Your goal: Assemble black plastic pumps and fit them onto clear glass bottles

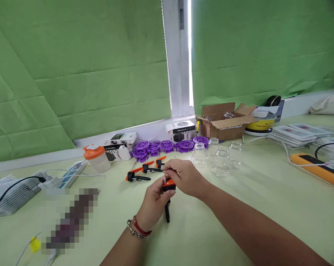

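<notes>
Above the table in the middle, my left hand (pixel 152 203) is closed round a black and orange part (pixel 169 187) whose black shaft points down. A thin metal rod (pixel 165 178) rises from the top of that part. My right hand (pixel 185 177) pinches at the rod's upper end, its fingertips partly hiding it. Just beyond the hands lie similar black and orange parts (pixel 139 178) with black shafts and metal rods. Behind these, several purple wheel-shaped plastic pieces (pixel 166 146) form a row.
Clear glass jars (pixel 220 162) stand right of the purple pieces. An open cardboard box (pixel 225 127) and small printed boxes (pixel 180 127) are by the window. An orange-lidded cup (pixel 96 159) and a power strip (pixel 72 173) stand left; an orange-black device (pixel 319 170) lies right.
</notes>
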A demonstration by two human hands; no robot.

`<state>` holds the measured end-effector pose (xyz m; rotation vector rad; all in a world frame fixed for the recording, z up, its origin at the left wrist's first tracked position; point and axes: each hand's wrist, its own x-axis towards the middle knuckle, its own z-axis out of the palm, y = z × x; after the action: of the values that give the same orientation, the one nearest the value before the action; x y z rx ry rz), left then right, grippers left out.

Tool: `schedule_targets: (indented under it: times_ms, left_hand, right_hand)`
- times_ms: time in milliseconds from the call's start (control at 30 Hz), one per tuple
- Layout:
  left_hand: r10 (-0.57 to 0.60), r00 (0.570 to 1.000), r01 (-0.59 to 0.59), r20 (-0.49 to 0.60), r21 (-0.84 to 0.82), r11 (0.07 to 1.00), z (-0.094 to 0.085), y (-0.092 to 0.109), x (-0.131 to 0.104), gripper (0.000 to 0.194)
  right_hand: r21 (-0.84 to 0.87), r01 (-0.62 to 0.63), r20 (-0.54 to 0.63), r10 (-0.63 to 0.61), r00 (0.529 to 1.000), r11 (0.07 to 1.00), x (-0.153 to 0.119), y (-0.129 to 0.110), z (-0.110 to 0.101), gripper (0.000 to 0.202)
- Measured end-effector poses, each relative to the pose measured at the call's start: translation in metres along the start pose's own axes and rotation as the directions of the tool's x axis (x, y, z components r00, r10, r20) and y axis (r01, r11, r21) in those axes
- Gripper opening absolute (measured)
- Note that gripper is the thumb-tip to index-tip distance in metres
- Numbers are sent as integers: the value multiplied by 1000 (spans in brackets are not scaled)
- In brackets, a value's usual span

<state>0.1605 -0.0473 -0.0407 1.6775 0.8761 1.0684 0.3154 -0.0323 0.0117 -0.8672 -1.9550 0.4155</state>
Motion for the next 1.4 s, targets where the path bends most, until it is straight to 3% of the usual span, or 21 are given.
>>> schedule_targets:
  times_ms: [200, 333, 400, 567, 633, 800, 967, 1133, 1300, 1400]
  left_hand:
    - [-44, 998, 48, 46, -81, 996, 0, -6, 1, 43]
    - [-37, 997, 42, 60, -69, 997, -1, -4, 1, 25]
    - [-36, 999, 38, 23, -75, 996, -2, -3, 1, 27]
    - [-95, 995, 90, -35, -109, 990, -4, -7, 2, 42]
    - [-102, 994, 98, -26, -115, 988, -5, -8, 3, 41]
    - [-88, 996, 85, -17, -108, 990, -4, -6, 4, 40]
    - [-119, 993, 117, -10, -127, 985, -3, -5, 2, 41]
    - [-91, 992, 101, 83, -130, 986, 0, -1, 0, 23]
    - [-66, 996, 73, 55, -144, 987, -1, 1, 2, 25]
    - [-65, 998, 64, -2, -180, 982, -3, 0, 3, 32]
  right_hand:
    - [62, -197, -72, 201, 977, 978, 0, 5, 5, 13]
    - [72, -27, 0, 28, 1000, 997, -1, 2, 3, 17]
    - [93, 8, 5, -9, 1000, 996, -1, 3, 3, 17]
    - [128, -255, -50, 263, 964, 958, 1, 11, 5, 9]
    - [121, -289, -45, 296, 954, 950, 1, 13, 6, 8]
    - [147, -182, 15, 182, 983, 972, 2, 13, 5, 10]
    - [104, -264, -37, 269, 962, 959, 1, 19, 8, 9]
    - [170, -140, 84, 127, 988, 975, 0, 17, 8, 11]
    - [103, -239, 107, 228, 968, 966, -1, 18, 9, 10]
    - [-29, -218, 176, 220, 960, 976, -1, 17, 10, 12]
